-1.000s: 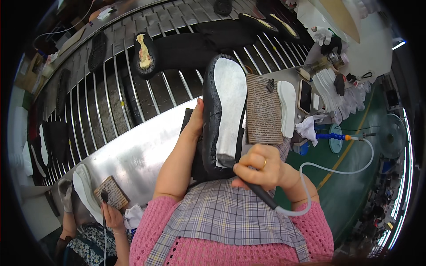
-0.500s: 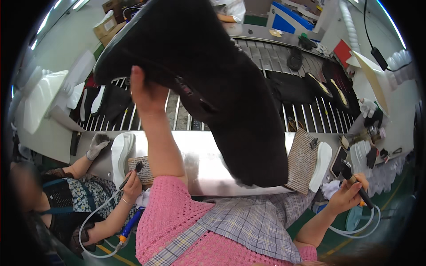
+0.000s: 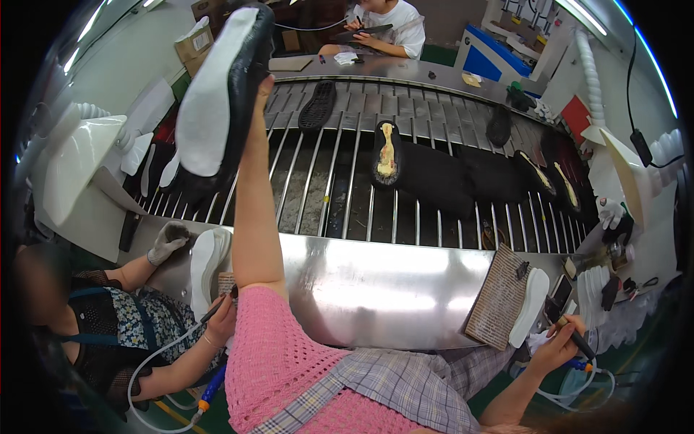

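Note:
My left arm is stretched up over the roller conveyor (image 3: 303,188). My left hand (image 3: 262,101), mostly hidden, is closed on a black boot (image 3: 262,36). The boot hangs tilted at the upper left, and a white sole-shaped piece (image 3: 210,108) covers its underside. At the lower right, my right hand (image 3: 558,346) is wrapped round a black-handled glue brush (image 3: 580,343) with a clear hose (image 3: 567,394). The brush tip points up near a dark phone-like slab (image 3: 560,291).
A brown ribbed board (image 3: 499,304) and white soles (image 3: 529,307) lie right on the metal bench (image 3: 361,289). Another black boot (image 3: 434,173) lies on the rollers. A co-worker (image 3: 144,325) at left holds a similar brush; another person (image 3: 390,32) sits opposite.
The black boot has swung from the middle to the upper left and turned, bringing its white underside into view. My left arm reaches further out. The right hand still grips the brush.

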The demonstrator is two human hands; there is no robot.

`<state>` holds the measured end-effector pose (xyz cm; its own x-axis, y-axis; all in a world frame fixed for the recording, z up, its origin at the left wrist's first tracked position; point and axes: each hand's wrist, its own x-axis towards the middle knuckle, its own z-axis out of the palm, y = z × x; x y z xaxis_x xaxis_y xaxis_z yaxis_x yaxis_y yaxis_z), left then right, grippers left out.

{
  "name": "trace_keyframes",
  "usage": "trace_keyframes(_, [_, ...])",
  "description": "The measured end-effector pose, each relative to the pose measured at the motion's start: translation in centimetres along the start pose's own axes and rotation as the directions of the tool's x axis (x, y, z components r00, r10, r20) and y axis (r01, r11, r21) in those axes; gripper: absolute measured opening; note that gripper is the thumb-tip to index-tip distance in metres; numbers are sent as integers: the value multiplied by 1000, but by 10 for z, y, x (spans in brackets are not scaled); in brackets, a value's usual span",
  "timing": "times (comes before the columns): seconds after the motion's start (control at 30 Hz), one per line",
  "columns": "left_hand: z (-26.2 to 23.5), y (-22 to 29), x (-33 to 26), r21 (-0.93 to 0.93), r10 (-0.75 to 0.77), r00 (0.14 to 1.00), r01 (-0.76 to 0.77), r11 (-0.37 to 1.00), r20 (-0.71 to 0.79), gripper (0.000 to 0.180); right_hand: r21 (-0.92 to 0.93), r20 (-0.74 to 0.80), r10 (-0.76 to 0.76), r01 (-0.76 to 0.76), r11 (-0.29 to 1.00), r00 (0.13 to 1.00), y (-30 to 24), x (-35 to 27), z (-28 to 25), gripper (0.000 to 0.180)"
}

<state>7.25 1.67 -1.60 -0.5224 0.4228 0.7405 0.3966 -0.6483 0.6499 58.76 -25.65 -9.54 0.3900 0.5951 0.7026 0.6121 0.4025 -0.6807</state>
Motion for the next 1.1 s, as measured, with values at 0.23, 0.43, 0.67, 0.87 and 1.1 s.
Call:
trace_keyframes(0.23, [43, -175, -106, -173, -569, 818, 550, 817, -89, 69, -1, -44, 201, -201, 980, 979, 13, -24, -3, 24])
trace_keyframes(0.43, [56, -253, -188, 330, -645, 730, 681, 654, -226, 73, -25, -40, 267, -268, 963, 963, 14, -19, 14, 25])
trace_keyframes(0.67, [74, -244, -180, 379, -706, 659, 742, 554, -259, 77, -48, -32, 222, -223, 974, 975, 7, -11, 27, 26])
trace_keyframes(0.87, [61, -242, -206, 673, -709, 648, 659, 336, -280, 54, -10, -4, 187, -187, 982, 982, 8, -10, 21, 25])
trace_keyframes(1.1, [11, -87, -213, 466, -681, 667, 521, 716, 302, 37, 23, -22, 230, -230, 973, 973, 10, -16, 13, 25])
